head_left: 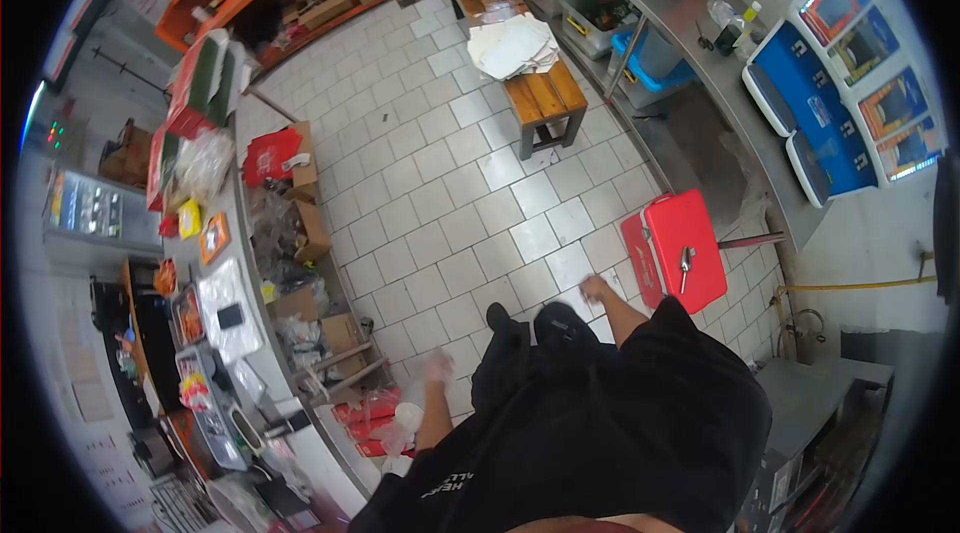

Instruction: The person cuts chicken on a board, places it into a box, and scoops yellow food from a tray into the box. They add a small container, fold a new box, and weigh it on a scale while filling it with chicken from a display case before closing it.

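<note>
My left hand (438,370) hangs out over the tiled floor, left of my dark shoes. Motion smears its fingers, and nothing shows in it. On the other side, my right hand (596,289) is loosely curled in the air, with no object visible in it. Nearest to that hand is a red cooler box (700,243). A metal scoop-like utensil (685,271) lies on its lid. Neither hand appears to touch anything.
A wooden bench (548,98) ahead bears a stack of pale cardboard sheets (513,47). A cluttered counter (262,358) runs along the left, with boxes below. At right stands a metal counter (745,93). Red packages (365,416) lie low at left.
</note>
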Tool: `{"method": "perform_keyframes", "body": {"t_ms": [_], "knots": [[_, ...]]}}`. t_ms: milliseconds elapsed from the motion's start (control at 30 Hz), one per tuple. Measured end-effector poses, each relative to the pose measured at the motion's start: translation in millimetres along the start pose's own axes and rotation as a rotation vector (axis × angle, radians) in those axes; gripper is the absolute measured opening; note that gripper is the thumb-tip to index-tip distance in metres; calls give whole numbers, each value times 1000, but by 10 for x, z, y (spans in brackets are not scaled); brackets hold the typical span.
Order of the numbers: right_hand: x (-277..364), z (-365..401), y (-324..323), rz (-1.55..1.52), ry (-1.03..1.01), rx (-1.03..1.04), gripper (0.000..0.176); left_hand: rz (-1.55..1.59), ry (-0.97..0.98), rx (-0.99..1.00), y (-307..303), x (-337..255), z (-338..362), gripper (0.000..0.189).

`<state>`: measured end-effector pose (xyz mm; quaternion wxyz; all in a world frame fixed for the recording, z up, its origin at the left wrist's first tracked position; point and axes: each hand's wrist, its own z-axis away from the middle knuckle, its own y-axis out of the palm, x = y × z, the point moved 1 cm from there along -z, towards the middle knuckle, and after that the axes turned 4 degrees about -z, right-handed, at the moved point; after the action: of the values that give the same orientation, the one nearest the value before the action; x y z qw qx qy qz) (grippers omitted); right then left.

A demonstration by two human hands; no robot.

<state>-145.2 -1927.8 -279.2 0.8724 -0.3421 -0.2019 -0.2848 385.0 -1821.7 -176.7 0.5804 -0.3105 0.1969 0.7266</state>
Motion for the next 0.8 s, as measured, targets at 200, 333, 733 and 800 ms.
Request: {"method": "perform_keyframes", "body": {"t_ms": [200, 333, 733, 800], "knots": [[1261, -1105, -2226, -897, 87, -363, 20, -214, 165, 54, 1258, -3341, -989, 60], [1515, -2515, -3195, -1082, 104, -414, 17, -346, 308, 35, 1957, -4217, -1214, 63], [2104, -4864, -5476, -413, 52, -568, 24, -394, 112, -72, 3258, -4988, -2503, 57], [2359, -5147, -5785, -322, 54, -570, 22, -329, 132, -5, 3576, -5166, -3115, 57]]}}
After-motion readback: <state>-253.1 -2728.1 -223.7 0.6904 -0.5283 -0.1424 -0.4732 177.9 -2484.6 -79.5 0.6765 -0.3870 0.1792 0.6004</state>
